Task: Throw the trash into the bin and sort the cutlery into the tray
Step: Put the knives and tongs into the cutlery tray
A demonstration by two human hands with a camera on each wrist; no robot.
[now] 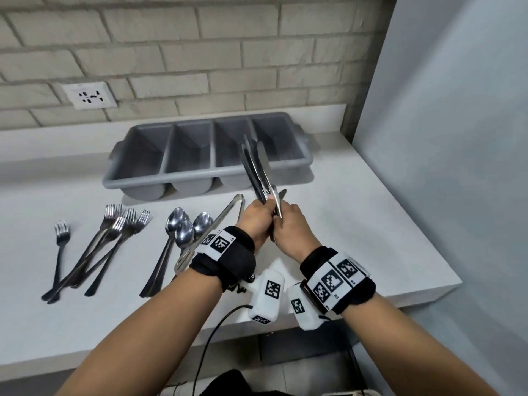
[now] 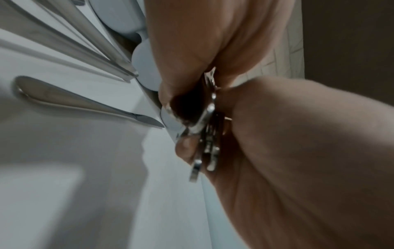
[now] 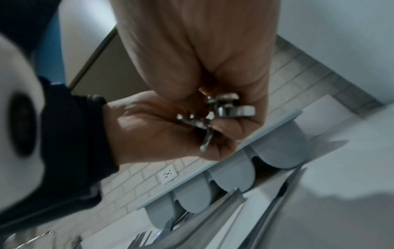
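Our left hand [image 1: 257, 217] and right hand [image 1: 288, 221] both grip a bundle of knives [image 1: 258, 170]. Beyond them sits the gray cutlery tray [image 1: 137, 178]; forks [image 1: 114, 232] and spoons [image 1: 183, 230] lie left.

Head camera high above the white countertop [image 1: 357, 212], facing down and forward toward the pale brick wall [image 1: 171, 52], both wrist cameras close under the hands, looking up along the palms, all three views sharing the grey four-compartment plastic tray [image 1: 137, 178] [image 2: 119, 15] [image 3: 283, 151]
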